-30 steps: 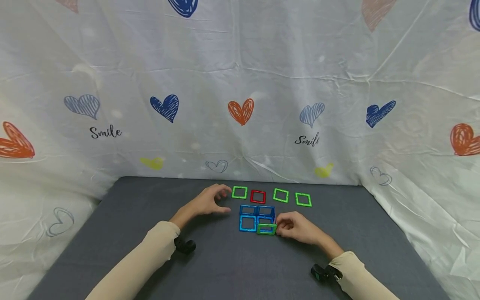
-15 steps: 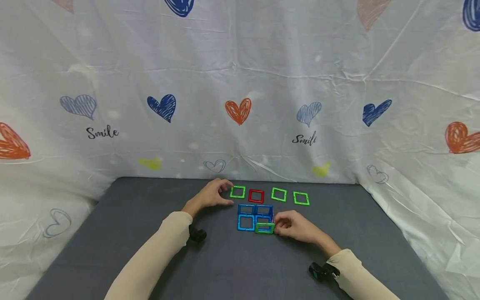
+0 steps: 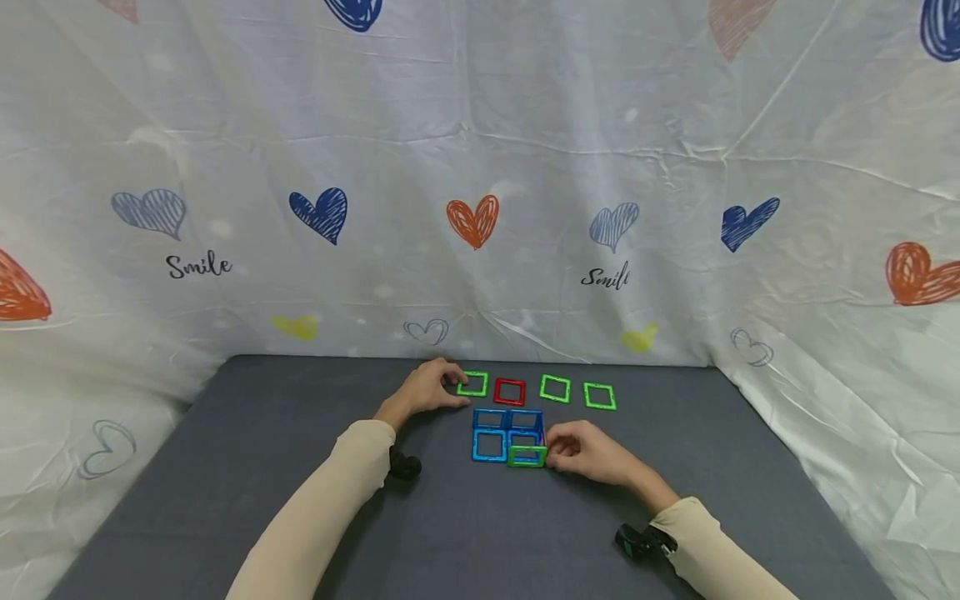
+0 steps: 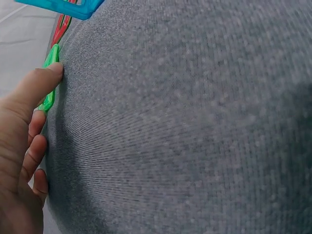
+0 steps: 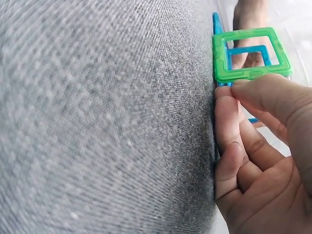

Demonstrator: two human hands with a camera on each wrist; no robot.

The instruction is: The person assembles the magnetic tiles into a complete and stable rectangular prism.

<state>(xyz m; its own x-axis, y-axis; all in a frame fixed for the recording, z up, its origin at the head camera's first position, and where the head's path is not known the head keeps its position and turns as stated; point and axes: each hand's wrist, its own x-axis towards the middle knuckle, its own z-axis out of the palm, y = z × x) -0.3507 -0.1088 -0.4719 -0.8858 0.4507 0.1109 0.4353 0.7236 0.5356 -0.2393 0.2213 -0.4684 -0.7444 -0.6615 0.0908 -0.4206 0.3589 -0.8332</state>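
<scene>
In the head view, my left hand [image 3: 429, 389] reaches to the leftmost flat green magnetic tile [image 3: 472, 384], its fingers at the far-left edge and its thumb by the near corner. The left wrist view has the thumb [image 4: 51, 73] overlapping this tile, with fingertips at its other end. My right hand [image 3: 588, 452] pinches the right corner of a magnetic tile structure [image 3: 490, 446]. Blue tiles form its base and back, and a green tile [image 5: 222, 56] stands upright at the front. The right fingers are curled, and the right side of the structure is partly hidden behind them.
Beyond the structure, a red tile [image 3: 510, 392] and two more green tiles, one in the middle [image 3: 555, 388] and one at the right [image 3: 600, 397], lie flat in a row on the dark grey table [image 3: 225, 467]. A white printed curtain [image 3: 390, 275] hangs behind.
My left hand has moved right and a little away from me to the leftmost green tile, its fingers closing in around it. The right hand stays at the structure's corner.
</scene>
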